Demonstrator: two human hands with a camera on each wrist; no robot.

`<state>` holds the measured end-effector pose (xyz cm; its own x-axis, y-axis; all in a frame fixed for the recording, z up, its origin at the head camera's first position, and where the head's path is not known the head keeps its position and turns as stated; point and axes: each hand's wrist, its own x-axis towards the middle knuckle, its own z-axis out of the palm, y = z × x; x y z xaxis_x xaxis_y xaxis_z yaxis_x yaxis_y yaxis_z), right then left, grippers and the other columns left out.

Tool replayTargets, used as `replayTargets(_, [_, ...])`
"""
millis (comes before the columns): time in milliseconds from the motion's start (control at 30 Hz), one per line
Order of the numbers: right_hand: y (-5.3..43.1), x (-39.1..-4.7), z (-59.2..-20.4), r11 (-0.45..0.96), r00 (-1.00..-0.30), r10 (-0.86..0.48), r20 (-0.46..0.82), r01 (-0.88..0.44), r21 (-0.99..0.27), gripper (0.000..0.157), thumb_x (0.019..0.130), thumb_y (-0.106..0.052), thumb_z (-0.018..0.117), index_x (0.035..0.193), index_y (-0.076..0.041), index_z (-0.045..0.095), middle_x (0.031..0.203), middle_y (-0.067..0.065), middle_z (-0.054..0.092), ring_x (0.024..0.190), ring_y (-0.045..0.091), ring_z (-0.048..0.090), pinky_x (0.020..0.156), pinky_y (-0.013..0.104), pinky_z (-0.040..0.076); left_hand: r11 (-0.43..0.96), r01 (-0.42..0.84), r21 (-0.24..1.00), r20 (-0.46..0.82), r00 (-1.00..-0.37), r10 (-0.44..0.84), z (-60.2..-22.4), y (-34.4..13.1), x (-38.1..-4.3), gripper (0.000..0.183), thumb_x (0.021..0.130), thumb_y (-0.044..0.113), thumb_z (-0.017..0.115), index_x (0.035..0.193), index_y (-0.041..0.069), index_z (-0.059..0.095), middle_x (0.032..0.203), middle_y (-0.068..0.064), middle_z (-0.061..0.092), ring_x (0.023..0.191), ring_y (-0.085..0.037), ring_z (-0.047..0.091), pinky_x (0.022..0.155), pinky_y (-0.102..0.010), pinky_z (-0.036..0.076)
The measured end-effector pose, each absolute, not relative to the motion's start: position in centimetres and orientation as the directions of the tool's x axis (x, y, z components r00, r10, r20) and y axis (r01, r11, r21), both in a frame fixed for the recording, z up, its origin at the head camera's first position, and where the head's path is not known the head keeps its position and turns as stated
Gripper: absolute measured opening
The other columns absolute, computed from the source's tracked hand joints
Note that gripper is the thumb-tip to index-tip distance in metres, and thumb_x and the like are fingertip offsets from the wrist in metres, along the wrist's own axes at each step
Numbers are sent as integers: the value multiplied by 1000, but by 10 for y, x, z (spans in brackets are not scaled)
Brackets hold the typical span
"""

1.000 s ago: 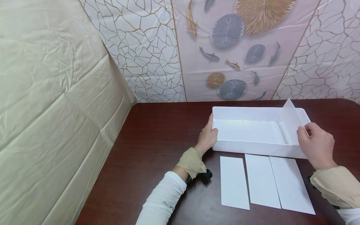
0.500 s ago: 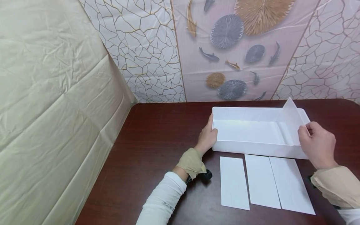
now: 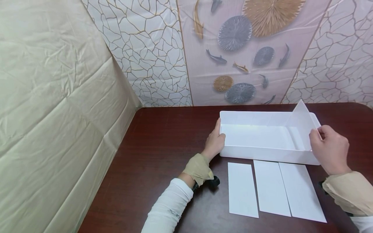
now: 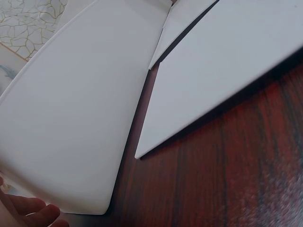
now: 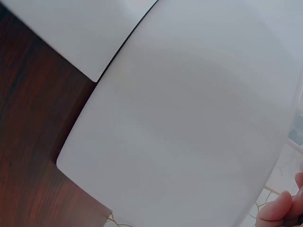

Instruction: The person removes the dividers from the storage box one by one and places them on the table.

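Note:
A shallow white rectangular box (image 3: pixel 262 152) stands on the dark wooden table. My left hand (image 3: pixel 214 140) grips its left end, thumb at the rim and forefinger along the outer wall. In the left wrist view, curled fingers of this hand (image 4: pixel 31 213) show by the box's end. At the other end, my right hand (image 3: pixel 330 149) pinches the edge of a thin white panel (image 3: pixel 301 121). The panel stands tilted inside the box, one corner poking above the back rim. The right wrist view shows mostly the box's outer wall (image 5: pixel 180 109), with fingertips (image 5: pixel 274 208) at the lower right.
Three flat white panels lie in front of the box: a left one (image 3: pixel 243 191), a middle one (image 3: pixel 272 187) and a right one (image 3: pixel 303 192). Behind the table (image 3: pixel 163 145) hangs a patterned cloth (image 3: pixel 204 71); a beige cloth (image 3: pixel 58 113) covers the left side.
My right hand has shifted slightly to the right, and the tilted panel's top corner has risen a little. The left hand and box stay nearly still.

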<state>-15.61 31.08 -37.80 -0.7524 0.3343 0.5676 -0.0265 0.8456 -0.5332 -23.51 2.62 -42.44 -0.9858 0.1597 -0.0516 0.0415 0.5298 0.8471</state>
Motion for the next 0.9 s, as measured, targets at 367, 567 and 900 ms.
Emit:
replayTargets(367, [311,-156,-374,840,-735,347,582,-31,-541,23,80,-12,46,69,6,56,58,24,54,48,-16,18,46,19,21,522,39,852,-54,-986,161,-425,26,-235,66,87,16,33,137,46,2,143,3,31,44,-13,21,46,-27,25])
replayTargets(567, [310,-155,-372,838,-733,353,582,-30,-545,23,81,-12,45,70,6,55,60,25,55,49,-18,18,47,19,21,522,37,852,-55,-986,159,-425,26,-235,66,88,16,33,137,46,2,143,5,30,46,-14,22,47,-28,25])
replayTargets(900, [310,-155,-371,837,-725,363,585,-22,-547,24,81,-13,45,70,5,56,61,25,55,49,-19,17,48,19,21,530,34,847,-57,-986,154,-425,26,-236,66,88,17,33,137,47,2,143,5,30,50,-15,25,51,-28,28])
